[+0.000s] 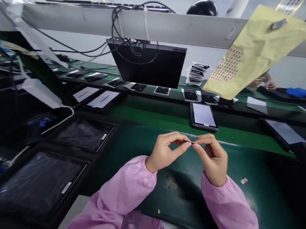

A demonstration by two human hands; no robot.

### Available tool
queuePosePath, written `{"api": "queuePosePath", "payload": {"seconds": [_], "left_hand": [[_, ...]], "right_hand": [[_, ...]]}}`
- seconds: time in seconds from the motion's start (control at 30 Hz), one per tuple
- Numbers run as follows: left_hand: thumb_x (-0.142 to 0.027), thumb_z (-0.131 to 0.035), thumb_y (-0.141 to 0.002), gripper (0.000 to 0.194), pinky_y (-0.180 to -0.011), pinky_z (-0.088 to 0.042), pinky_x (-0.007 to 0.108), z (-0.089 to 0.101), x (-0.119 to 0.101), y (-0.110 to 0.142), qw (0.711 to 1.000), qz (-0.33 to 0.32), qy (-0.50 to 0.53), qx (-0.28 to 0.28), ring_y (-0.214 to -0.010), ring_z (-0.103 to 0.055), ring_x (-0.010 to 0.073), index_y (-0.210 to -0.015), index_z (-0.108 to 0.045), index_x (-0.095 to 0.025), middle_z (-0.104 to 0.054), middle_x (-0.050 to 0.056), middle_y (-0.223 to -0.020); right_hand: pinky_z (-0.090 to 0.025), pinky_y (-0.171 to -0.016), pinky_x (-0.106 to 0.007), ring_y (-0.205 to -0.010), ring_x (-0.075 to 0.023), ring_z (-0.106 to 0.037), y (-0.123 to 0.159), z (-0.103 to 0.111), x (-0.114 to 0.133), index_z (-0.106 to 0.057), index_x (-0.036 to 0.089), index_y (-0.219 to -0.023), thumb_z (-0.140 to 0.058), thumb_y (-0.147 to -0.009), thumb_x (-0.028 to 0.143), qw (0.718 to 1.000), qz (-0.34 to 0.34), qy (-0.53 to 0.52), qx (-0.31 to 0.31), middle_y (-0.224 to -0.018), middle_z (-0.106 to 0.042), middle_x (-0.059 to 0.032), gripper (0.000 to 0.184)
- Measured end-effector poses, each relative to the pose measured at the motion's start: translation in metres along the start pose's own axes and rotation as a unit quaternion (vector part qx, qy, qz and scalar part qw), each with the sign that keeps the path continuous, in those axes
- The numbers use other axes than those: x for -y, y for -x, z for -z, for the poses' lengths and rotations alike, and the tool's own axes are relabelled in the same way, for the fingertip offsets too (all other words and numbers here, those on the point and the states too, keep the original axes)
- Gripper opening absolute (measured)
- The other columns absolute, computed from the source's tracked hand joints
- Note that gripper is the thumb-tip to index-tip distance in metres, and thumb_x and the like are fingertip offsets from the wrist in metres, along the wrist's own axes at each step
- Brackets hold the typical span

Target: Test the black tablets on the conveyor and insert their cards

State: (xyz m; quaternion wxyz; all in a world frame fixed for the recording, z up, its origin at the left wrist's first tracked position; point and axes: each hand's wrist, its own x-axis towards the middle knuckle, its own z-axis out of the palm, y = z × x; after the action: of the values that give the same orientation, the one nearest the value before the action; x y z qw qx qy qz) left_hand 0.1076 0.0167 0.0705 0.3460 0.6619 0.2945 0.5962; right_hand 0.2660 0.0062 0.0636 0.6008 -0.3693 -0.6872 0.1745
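My left hand (166, 150) and my right hand (212, 158) meet fingertip to fingertip above a dark green mat (179, 194). Both pinch one tiny thin piece (194, 142), too small to name. Pink sleeves cover both my forearms. A tablet (203, 116) with a pale screen lies on the green belt just beyond my hands. A small sticker (244, 180) lies on the mat to the right of my right hand.
Black trays with wrapped tablets (84, 134) (36, 183) sit at my left. A black monitor (148, 62) hangs ahead. A yellow sheet of small stickers (256, 48) hangs top right. Phones (161, 90) line the far belt. Another person's hands (262, 81) work at the far right.
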Motion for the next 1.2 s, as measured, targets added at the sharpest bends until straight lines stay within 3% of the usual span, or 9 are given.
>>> {"api": "queuePosePath", "payload": {"seconds": [0.13, 0.27, 0.37, 0.43, 0.57, 0.67, 0.9, 1.03, 1.2], "left_hand": [[-0.025, -0.065, -0.086, 0.013, -0.065, -0.06, 0.026, -0.006, -0.003, 0.016, 0.999, 0.002, -0.03, -0.043, -0.068, -0.069, 0.0144, -0.079, -0.071, -0.016, -0.072, 0.004, -0.076], [-0.032, -0.064, -0.088, 0.017, -0.067, -0.061, 0.022, 0.011, 0.018, 0.003, 0.985, 0.025, -0.167, 0.036, -0.077, -0.073, 0.0148, -0.093, -0.069, -0.017, -0.075, 0.005, -0.088], [-0.042, -0.065, -0.084, 0.04, -0.077, -0.059, 0.021, 0.073, 0.043, -0.033, 0.933, 0.064, -0.35, 0.05, -0.096, -0.072, 0.0174, -0.114, -0.065, -0.016, -0.071, 0.008, -0.111], [-0.041, -0.055, -0.093, 0.04, -0.087, -0.057, 0.03, 0.134, 0.057, -0.057, 0.893, 0.125, -0.433, -0.001, -0.104, -0.068, 0.0203, -0.118, -0.062, -0.01, -0.066, 0.01, -0.117], [-0.034, -0.06, -0.093, 0.036, -0.09, -0.055, 0.045, 0.245, 0.086, -0.078, 0.775, 0.258, -0.572, -0.08, -0.107, -0.062, 0.0223, -0.124, -0.056, -0.015, -0.06, 0.011, -0.124], [-0.035, -0.059, -0.093, 0.037, -0.091, -0.054, 0.045, 0.283, 0.117, -0.081, 0.696, 0.328, -0.633, -0.089, -0.109, -0.061, 0.023, -0.123, -0.057, -0.015, -0.059, 0.011, -0.124], [-0.036, -0.06, -0.092, 0.039, -0.093, -0.053, 0.045, 0.284, 0.18, -0.106, 0.6, 0.396, -0.692, -0.067, -0.111, -0.06, 0.0237, -0.125, -0.056, -0.014, -0.058, 0.012, -0.126], [-0.036, -0.06, -0.093, 0.038, -0.092, -0.053, 0.045, 0.283, 0.184, -0.111, 0.582, 0.431, -0.688, -0.048, -0.11, -0.06, 0.0234, -0.124, -0.056, -0.014, -0.058, 0.012, -0.125], [-0.036, -0.059, -0.093, 0.038, -0.091, -0.054, 0.045, 0.273, 0.164, -0.12, 0.579, 0.466, -0.668, -0.033, -0.109, -0.061, 0.023, -0.124, -0.056, -0.015, -0.059, 0.011, -0.125]], "right_hand": [[-0.048, -0.076, -0.033, -0.082, -0.0183, -0.06, 0.007, -0.005, 0.001, -0.067, 0.023, -0.085, -0.068, -0.083, 0.02, 1.0, 0.016, -0.005, -0.002, -0.08, -0.065, -0.0022, 0.004], [-0.047, -0.07, -0.03, -0.075, -0.0159, -0.059, 0.007, -0.019, -0.019, -0.066, 0.021, -0.082, -0.07, -0.081, 0.031, 0.996, -0.076, -0.029, -0.03, -0.079, -0.064, -0.0017, 0.011], [-0.047, -0.071, -0.032, -0.074, -0.0172, -0.059, 0.012, -0.021, -0.05, -0.064, 0.019, -0.081, -0.073, -0.074, 0.048, 0.978, -0.186, -0.018, -0.09, -0.079, -0.064, -0.0023, 0.031], [-0.047, -0.075, -0.034, -0.077, -0.0197, -0.06, 0.023, -0.013, -0.074, -0.064, 0.019, -0.08, -0.074, -0.066, 0.057, 0.962, -0.252, 0.014, -0.108, -0.079, -0.065, -0.0029, 0.042], [-0.047, -0.077, -0.04, -0.084, -0.0273, -0.061, 0.052, 0.015, -0.122, -0.066, 0.02, -0.079, -0.072, -0.054, 0.072, 0.923, -0.365, 0.096, -0.073, -0.082, -0.068, -0.0051, 0.058], [-0.047, -0.074, -0.04, -0.087, -0.031, -0.062, 0.058, 0.028, -0.151, -0.068, 0.019, -0.08, -0.068, -0.051, 0.079, 0.903, -0.404, 0.136, -0.043, -0.085, -0.07, -0.0072, 0.067], [-0.045, -0.085, -0.037, -0.089, -0.0262, -0.061, 0.023, 0.014, -0.165, -0.065, 0.019, -0.084, -0.069, -0.059, 0.074, 0.928, -0.357, 0.106, -0.012, -0.089, -0.068, -0.0054, 0.061], [-0.044, -0.088, -0.039, -0.088, -0.0257, -0.06, 0.026, 0.017, -0.166, -0.065, 0.019, -0.083, -0.07, -0.055, 0.077, 0.924, -0.37, 0.099, -0.002, -0.088, -0.067, -0.005, 0.064], [-0.046, -0.083, -0.04, -0.091, -0.0289, -0.059, 0.045, 0.053, -0.177, -0.066, 0.02, -0.084, -0.072, -0.047, 0.079, 0.9, -0.423, 0.101, -0.031, -0.086, -0.068, -0.0061, 0.07]]}}
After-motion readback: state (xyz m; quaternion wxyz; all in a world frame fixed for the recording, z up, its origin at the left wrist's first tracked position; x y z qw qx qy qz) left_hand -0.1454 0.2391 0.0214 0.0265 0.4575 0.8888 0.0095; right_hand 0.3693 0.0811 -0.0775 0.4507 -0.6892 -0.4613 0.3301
